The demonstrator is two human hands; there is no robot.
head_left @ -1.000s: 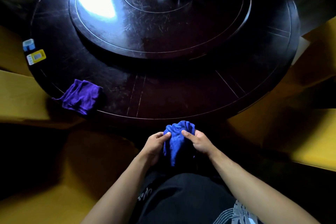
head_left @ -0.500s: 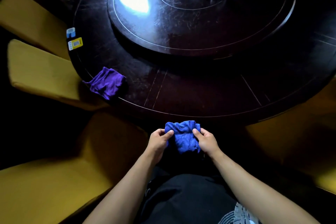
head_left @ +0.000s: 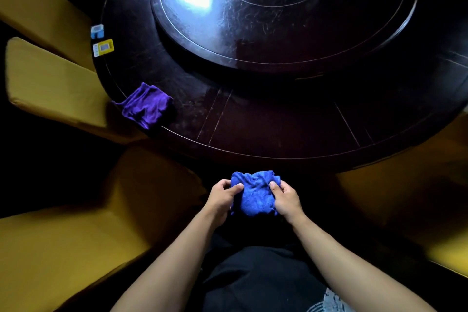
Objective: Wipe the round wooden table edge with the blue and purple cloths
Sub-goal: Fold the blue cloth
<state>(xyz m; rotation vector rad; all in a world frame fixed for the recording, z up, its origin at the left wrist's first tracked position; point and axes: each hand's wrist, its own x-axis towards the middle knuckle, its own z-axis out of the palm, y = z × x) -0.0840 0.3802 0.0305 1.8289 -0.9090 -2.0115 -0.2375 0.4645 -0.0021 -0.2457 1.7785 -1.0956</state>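
A blue cloth (head_left: pixel 255 195) is bunched between my two hands, just below the near edge of the round dark wooden table (head_left: pixel 278 134). My left hand (head_left: pixel 222 197) pinches its left side and my right hand (head_left: pixel 286 197) pinches its right side. The cloth is apart from the table edge. A purple cloth (head_left: pixel 147 106) lies crumpled on the table's left rim, partly overhanging the edge.
A raised round turntable (head_left: pixel 278 33) fills the table's middle, with a bottle, a pink tube and a white packet at the back. Two small packs (head_left: pixel 101 40) lie at the left rim. Yellow-covered chairs (head_left: pixel 50 83) stand close around the table on the left and right.
The view has swung left, so the table sits further right in frame. My hands have spread the blue cloth from a hanging bundle into a wider, flatter wad.
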